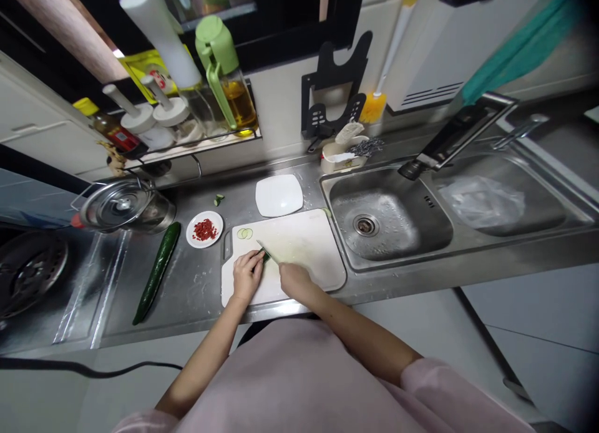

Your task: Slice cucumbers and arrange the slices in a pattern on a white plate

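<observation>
On the white cutting board point(309, 246), my left hand point(247, 276) holds down a small dark green piece of cucumber point(266, 256), mostly covered by the fingers. My right hand point(296, 282) is closed around the handle of a knife point(269, 251), whose blade lies against the cucumber piece and points up and left. Thin cucumber slices point(244, 233) rest near the board's upper left corner. A whole cucumber point(158, 272) lies on the counter to the left. Beside the board stands a small white plate point(189, 233) of chopped red bits point(204, 229).
A white square plate point(279, 196) sits behind the board. Cucumber ends point(218, 199) lie on the counter. A steel pot point(126, 205) stands at left, below a rack with an oil bottle point(241, 102). The sink point(393, 214) with its faucet point(435, 146) borders the board at right.
</observation>
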`<state>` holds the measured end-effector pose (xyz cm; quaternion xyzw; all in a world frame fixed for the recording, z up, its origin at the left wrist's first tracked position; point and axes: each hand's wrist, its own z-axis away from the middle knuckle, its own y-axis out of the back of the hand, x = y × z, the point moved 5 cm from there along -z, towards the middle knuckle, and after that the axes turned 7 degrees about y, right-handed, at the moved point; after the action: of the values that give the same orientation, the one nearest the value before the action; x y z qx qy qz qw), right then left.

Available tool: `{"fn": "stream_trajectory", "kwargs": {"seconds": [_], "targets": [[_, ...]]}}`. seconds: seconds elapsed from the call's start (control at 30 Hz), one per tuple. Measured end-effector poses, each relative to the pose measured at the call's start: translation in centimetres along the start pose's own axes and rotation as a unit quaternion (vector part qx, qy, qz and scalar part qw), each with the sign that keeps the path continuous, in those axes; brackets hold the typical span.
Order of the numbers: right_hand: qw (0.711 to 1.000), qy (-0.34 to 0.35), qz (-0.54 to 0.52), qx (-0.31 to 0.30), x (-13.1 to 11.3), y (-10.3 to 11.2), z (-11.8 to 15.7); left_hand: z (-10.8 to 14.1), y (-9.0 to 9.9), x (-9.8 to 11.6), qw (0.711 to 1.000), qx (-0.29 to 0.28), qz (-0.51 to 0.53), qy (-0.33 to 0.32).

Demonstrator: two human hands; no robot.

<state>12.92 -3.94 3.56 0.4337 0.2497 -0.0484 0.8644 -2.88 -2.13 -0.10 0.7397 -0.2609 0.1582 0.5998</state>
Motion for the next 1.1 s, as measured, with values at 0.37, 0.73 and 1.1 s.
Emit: {"fn": "stream_trajectory", "kwargs": {"seconds": [0.37,0.73,1.1], "targets": [[0.999,-0.024,-0.003,0.020,0.8,-0.4,-0.2,0.3,-0.3,-0.2,1.000,-0.001,-0.021,0.010],[0.980,-0.045,0.106,0.164,3.4,4.2,3.8,-0.6,1.3,0.9,0.995,0.033,0.031,0.086],[0.955,-0.011,0.202,0.219,3.4,5.2,5.5,-5.9,2.3,6.3,0.999,0.007,0.010,0.050]]}}
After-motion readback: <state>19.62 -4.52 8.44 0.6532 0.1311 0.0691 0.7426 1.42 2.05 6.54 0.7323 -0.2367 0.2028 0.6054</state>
